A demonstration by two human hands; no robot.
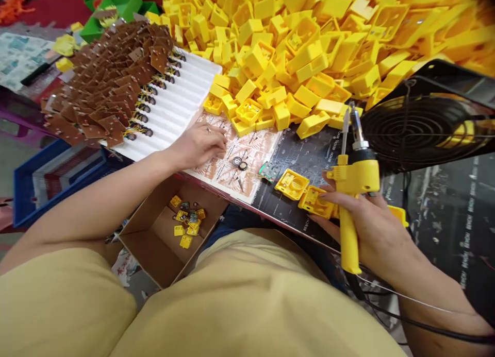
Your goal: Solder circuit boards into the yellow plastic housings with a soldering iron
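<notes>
Our right hand (367, 228) grips one yellow soldering gun (352, 192); our left hand (201, 143), fingers curled and holding nothing, rests beside two small round parts (240, 163).

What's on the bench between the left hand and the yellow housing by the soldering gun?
In the head view, between the left hand and the yellow housing lie two small round black parts and a small green circuit board.
</notes>
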